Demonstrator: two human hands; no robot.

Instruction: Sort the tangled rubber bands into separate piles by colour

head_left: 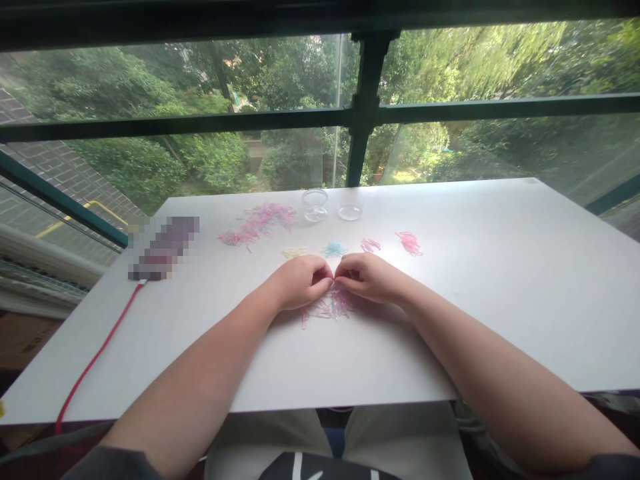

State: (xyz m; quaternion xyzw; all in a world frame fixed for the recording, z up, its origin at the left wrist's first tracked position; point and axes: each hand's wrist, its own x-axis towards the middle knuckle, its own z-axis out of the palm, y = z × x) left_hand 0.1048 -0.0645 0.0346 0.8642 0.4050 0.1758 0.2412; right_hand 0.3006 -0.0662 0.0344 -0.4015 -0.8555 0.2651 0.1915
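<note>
My left hand [305, 281] and my right hand [367, 277] meet at the middle of the white table [500, 287], fingertips pinched together and nearly touching. Whatever sits between the fingertips is too small to make out. Just below them lies a loose mixed pile of thin, pink and pale small rubber bands [327, 307]. Beyond my hands are small sorted heaps: yellow bands [294, 253], blue bands [334, 249], purple-pink bands [371, 245] and red-pink bands [409, 243]. My left hand partly covers the yellow heap's near side.
A larger mixed heap of bands [260, 223] spreads at the back left. Two clear round containers [315, 207] stand near the far edge. A blurred-out phone-like object [165, 248] with a red cable [103, 347] lies at left. Windows rise behind the table.
</note>
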